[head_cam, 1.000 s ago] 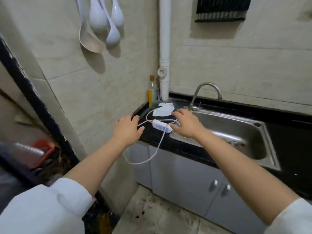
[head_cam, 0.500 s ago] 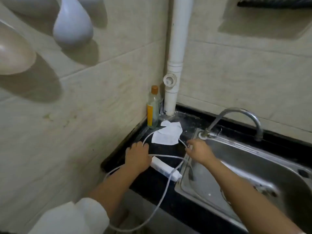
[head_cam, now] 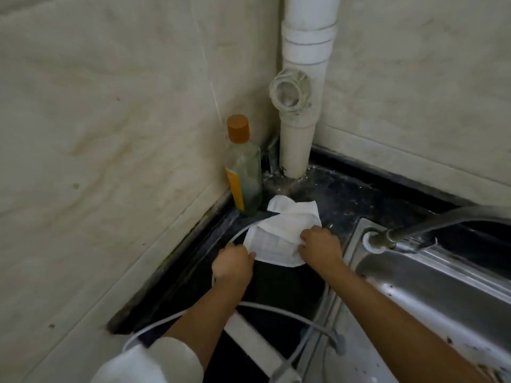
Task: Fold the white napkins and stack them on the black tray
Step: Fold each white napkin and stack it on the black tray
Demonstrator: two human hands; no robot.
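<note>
In the corner of a black countertop (head_cam: 345, 200), between two pale tiled walls, a white napkin (head_cam: 279, 239) is gripped at its near edge by both hands. The left hand (head_cam: 232, 268) is curled with fingertips pinched on the napkin's left edge; the right hand (head_cam: 320, 248) is pressed on its right edge, fingers bent over the cloth (how tightly cannot be told). The hands are held apart, the napkin spread flat between them. A second white napkin (head_cam: 290, 207) is seen just behind, partly overlapped. A white cable (head_cam: 276, 309) is looped across the counter beneath the forearms. Close behind the napkins, a bottle (head_cam: 243, 175) with an orange cap is stood upright beside a white drainpipe (head_cam: 298, 120). To the right, open counter is bounded by a steel sink (head_cam: 431, 288) and its faucet (head_cam: 414, 230).
</note>
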